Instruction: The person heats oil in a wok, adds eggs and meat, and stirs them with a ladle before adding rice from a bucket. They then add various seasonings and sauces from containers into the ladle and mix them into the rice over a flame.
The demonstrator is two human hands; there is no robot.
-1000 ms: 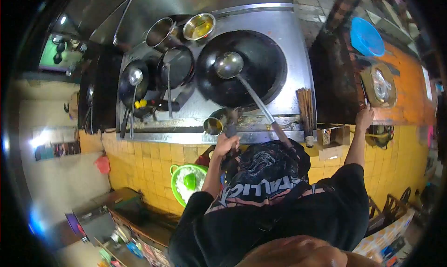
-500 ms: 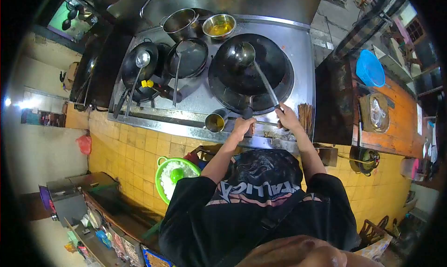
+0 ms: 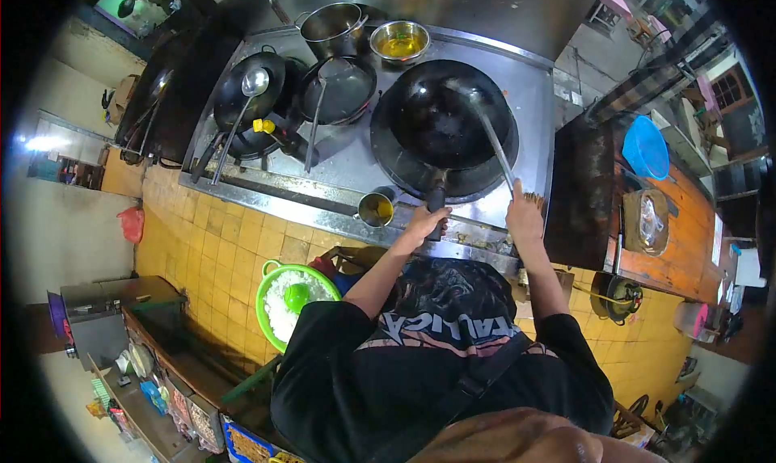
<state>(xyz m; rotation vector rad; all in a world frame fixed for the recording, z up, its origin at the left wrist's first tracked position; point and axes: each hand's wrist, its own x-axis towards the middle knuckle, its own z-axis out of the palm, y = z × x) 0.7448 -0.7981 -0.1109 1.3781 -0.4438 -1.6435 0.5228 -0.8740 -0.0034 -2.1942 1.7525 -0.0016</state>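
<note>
From up here I see one steel stove top (image 3: 356,160), the largest thing in view, set above a wall of yellow tiles. On it I count three dark pans: one big wok (image 3: 428,140) toward the right, empty and black inside, and two smaller pans to its left, the middle pan (image 3: 338,87) and the far-left pan (image 3: 246,91). Behind them stand one steel pot (image 3: 330,25) and one steel bowl (image 3: 399,40) holding yellow liquid. A single small metal cup (image 3: 375,209), also with yellowish liquid, sits at the front edge just beside the wok's handle.

I count three ladles: one long ladle (image 3: 493,140) reaching into the wok, one ladle in the far-left pan (image 3: 252,82), and one dark utensil lying across the middle pan.

My left hand (image 3: 427,219) is curled tight around the wok handle (image 3: 437,204) at the front rim. My right hand (image 3: 524,217) is wrapped round the near end of the long ladle, whose bowl rests low in the wok's far side.

Off to the right lies one dark side counter (image 3: 578,192), with one blue basin (image 3: 644,148) beyond it. Below the stove, by my left elbow, sits one green basket (image 3: 271,289) of white rice with a green scoop in it.
</note>
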